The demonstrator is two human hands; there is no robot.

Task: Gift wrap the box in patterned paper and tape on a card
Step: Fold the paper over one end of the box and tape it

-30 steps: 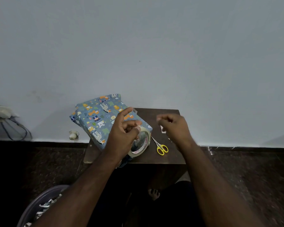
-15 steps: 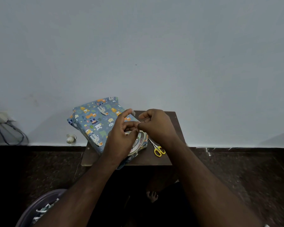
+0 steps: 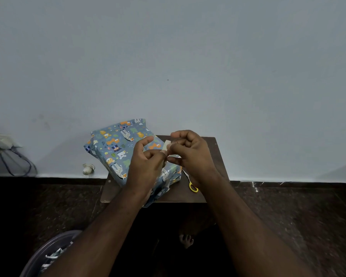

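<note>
The box [image 3: 116,144], wrapped in blue paper with animal prints, lies across the left part of a small dark wooden table [image 3: 218,156] and overhangs its left edge. Both hands meet above the box's right end. My left hand [image 3: 146,166] has its fingers curled; the tape roll it held a moment ago is hidden under it. My right hand [image 3: 194,154] pinches a pale strip of tape [image 3: 166,145] drawn up between the two hands. No card is in sight.
Yellow-handled scissors [image 3: 193,186] lie on the table just right of the box, partly under my right wrist. A grey bin [image 3: 48,250] with paper scraps stands at the lower left. A wall runs close behind the table. My bare foot [image 3: 186,239] is on the dark floor.
My right hand came in from the right to meet the left hand and took hold of the tape end. The roll has gone out of sight under my left hand.
</note>
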